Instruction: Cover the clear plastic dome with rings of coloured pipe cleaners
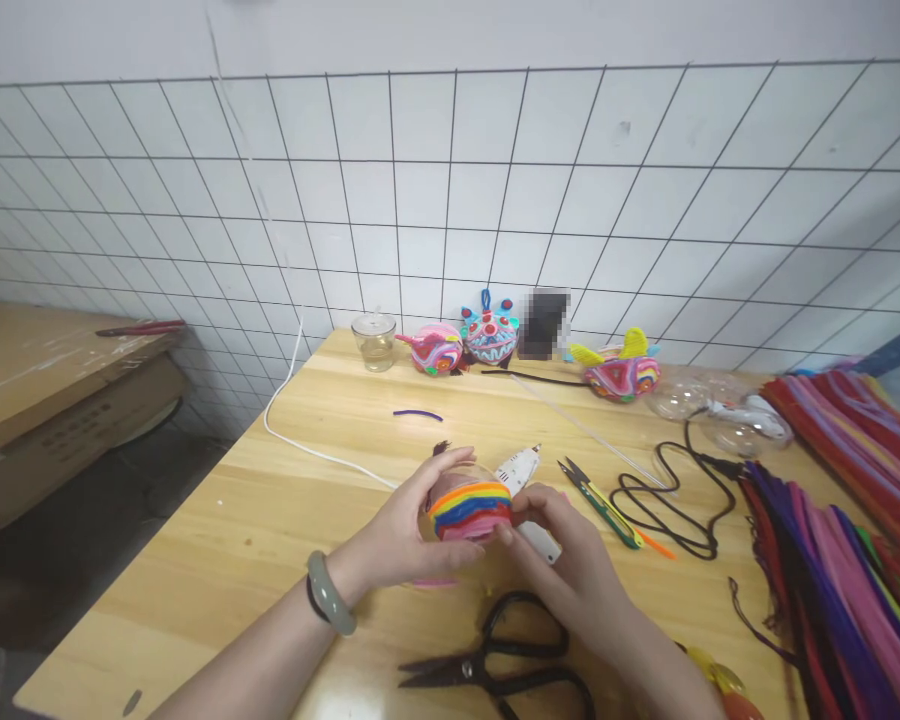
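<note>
Both hands — left hand (412, 520) and right hand (562, 560) — pinch the striped ball (471, 508) above the table (255, 520), apparently mid-wrapping its colored bands — the next turn likely calls for steady finger pressure.

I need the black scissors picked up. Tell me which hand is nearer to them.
Right. The right hand sits just above the black scissors, its wrist passing beside the handles, fingers on the striped ball. The left hand holds the ball's other side, farther left.

Rainbow-striped ball (471, 508), black scissors (495, 668), purple pipe cleaner (418, 413), pale wooden table (270, 520).
</note>
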The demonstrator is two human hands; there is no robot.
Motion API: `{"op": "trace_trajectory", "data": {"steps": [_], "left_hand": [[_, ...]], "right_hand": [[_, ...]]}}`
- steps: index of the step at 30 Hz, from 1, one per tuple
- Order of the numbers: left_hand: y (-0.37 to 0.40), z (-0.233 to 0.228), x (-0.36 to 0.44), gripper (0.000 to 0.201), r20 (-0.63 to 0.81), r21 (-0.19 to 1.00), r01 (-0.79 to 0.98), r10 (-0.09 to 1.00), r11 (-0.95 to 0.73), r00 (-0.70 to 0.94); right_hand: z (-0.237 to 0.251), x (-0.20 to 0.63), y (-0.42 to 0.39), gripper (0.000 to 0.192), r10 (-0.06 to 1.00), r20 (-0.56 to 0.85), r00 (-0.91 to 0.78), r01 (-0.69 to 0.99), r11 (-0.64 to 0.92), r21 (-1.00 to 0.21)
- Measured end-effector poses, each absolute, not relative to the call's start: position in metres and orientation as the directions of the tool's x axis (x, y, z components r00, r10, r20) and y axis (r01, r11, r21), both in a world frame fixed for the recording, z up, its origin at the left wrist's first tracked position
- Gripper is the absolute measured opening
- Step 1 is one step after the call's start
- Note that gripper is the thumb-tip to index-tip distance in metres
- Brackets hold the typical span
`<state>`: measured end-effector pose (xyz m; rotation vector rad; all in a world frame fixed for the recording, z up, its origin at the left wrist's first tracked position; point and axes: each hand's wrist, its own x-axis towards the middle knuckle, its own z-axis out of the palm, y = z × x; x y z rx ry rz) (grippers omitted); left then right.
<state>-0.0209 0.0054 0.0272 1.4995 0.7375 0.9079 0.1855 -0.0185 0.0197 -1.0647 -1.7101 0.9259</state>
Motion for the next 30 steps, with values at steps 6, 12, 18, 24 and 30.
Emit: {"op": "trace_trajectory", "data": {"steps": [6,12,18,24,30], "left_hand": [[0.008,0.025,-0.02,0.079,0.134,0.981,-0.188,0.868,-0.048,0.478],[0.012,0.018,-0.022,0.075,0.07,0.995,-0.088,0.916,-0.038,0.394],[0.013,0.029,-0.02,0.055,0.08,0.995,0.029,0.941,-0.095,0.329],[0.013,0.031,-0.017,0.044,0.053,0.999,-0.014,0.943,-0.052,0.327],[0.013,0.029,-0.017,0.047,0.061,0.998,-0.021,0.939,-0.057,0.338]], "right_hand": [[0.031,0.181,-0.012,0.028,0.988,0.115,-0.103,0.061,0.122,-0.991],[0.036,0.179,-0.006,0.042,0.997,-0.027,-0.067,-0.058,-0.031,-0.998],[0.029,0.177,-0.009,0.039,0.995,-0.063,-0.081,-0.075,-0.069,-0.995],[0.027,0.175,-0.011,0.037,0.995,-0.035,-0.096,-0.075,-0.042,-0.996],[0.029,0.175,-0.011,0.038,0.995,-0.022,-0.095,-0.059,-0.028,-0.998]]}}
